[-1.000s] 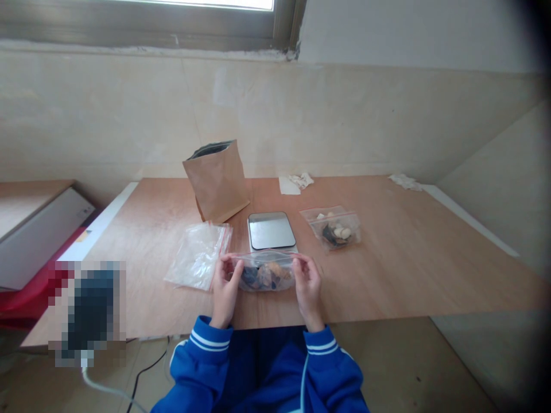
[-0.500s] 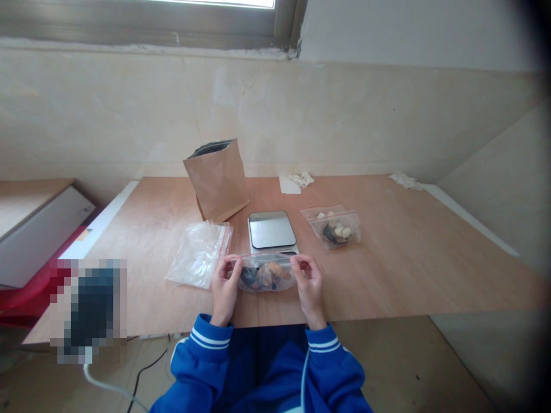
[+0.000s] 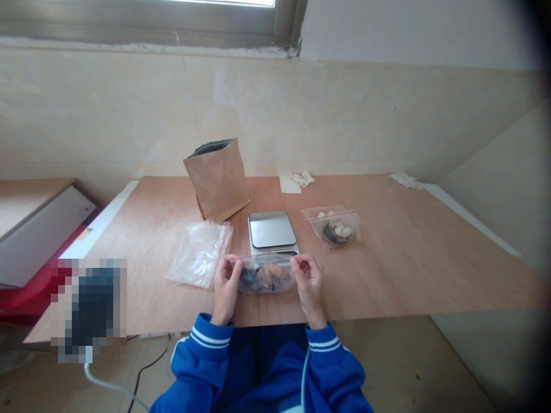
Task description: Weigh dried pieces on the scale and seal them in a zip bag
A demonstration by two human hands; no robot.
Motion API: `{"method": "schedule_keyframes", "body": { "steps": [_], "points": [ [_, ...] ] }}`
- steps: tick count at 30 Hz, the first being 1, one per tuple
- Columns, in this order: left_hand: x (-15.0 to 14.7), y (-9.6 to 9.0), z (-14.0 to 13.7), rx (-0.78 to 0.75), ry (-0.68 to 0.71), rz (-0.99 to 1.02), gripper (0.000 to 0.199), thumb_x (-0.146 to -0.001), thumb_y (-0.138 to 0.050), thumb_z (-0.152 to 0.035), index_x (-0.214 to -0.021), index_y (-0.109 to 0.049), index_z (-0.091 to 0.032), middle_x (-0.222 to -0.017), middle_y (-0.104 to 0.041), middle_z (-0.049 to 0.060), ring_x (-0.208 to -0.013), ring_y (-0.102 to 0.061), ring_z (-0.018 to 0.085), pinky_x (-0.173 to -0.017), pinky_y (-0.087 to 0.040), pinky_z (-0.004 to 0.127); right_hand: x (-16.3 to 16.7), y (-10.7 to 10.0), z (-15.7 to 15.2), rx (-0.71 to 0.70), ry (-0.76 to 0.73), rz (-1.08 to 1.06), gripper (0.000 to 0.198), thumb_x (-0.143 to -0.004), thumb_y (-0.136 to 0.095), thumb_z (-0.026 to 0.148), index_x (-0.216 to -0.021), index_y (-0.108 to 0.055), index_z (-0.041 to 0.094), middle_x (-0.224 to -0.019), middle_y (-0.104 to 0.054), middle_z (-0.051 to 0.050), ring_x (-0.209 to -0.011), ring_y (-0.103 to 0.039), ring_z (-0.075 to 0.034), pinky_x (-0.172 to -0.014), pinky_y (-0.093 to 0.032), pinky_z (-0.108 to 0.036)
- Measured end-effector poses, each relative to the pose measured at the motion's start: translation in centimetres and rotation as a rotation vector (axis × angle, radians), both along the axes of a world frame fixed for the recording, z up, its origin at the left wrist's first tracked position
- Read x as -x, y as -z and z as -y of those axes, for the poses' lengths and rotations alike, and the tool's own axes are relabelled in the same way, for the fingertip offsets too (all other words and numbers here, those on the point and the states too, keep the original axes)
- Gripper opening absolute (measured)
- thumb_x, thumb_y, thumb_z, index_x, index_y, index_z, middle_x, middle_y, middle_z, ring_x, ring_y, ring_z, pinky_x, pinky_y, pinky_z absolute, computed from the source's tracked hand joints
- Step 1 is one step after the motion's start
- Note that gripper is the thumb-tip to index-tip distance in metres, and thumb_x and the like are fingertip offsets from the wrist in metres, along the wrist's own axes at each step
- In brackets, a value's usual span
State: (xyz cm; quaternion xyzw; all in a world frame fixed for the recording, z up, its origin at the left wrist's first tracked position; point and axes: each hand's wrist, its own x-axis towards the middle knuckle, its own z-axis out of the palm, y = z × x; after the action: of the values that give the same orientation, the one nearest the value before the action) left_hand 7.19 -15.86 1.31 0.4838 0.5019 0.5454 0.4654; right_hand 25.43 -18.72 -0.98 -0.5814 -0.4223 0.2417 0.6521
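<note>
Between my hands is a clear zip bag point(image 3: 267, 279) with dark and orange-brown pieces inside. My left hand point(image 3: 226, 287) pinches its upper left corner, thumb against fingers. At the upper right corner, my right hand point(image 3: 309, 285) is closed on the bag in the same way. Just behind the bag sits a digital kitchen scale point(image 3: 272, 229) with a bare metal plate, its front edge partly covered by the bag. Left of it lie flat, clear zip bags point(image 3: 198, 255). Another filled zip bag point(image 3: 338, 228), holding pale and dark pieces, rests to the right of the scale.
An open brown paper pouch point(image 3: 219, 180) stands at the back left. White paper point(image 3: 290, 184) and crumpled tissue point(image 3: 302, 179) lie by the wall, with more tissue point(image 3: 406, 180) at the back right. A blurred-out dark object point(image 3: 92, 310) with a cable is at the front left.
Both hands keep their hold on the filled zip bag in nearly the same place. The bag and the pieces in it have shifted very slightly.
</note>
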Motion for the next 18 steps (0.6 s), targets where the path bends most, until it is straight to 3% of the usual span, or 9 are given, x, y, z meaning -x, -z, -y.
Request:
{"method": "schedule_keyframes", "body": {
  "steps": [7, 18],
  "points": [
    [-0.01, -0.27, 0.11, -0.015, 0.088, -0.023, 0.024, -0.082, -0.065, -0.04, -0.093, -0.061, -0.019, -0.087, -0.062, 0.001, -0.081, -0.06, 0.014, -0.075, -0.048, 0.024, 0.01, -0.28, 0.14, 0.025, -0.141, -0.059, 0.027, -0.086, -0.06, 0.042, -0.102, -0.062, 0.02, -0.1, -0.066, -0.006, -0.087, -0.061, -0.019, -0.078, -0.049, -0.032],
    [-0.03, -0.31, -0.07, 0.009, 0.088, 0.009, 0.024, -0.079, -0.068, -0.039, -0.087, -0.067, -0.016, -0.083, -0.068, 0.002, -0.082, -0.064, 0.016, -0.076, -0.049, 0.026, -0.09, -0.21, -0.11, -0.028, -0.144, 0.077, 0.018, -0.086, -0.062, 0.036, -0.086, -0.067, 0.019, -0.086, -0.063, -0.003, -0.085, -0.059, -0.019, -0.073, -0.044, -0.03]
  ]
}}
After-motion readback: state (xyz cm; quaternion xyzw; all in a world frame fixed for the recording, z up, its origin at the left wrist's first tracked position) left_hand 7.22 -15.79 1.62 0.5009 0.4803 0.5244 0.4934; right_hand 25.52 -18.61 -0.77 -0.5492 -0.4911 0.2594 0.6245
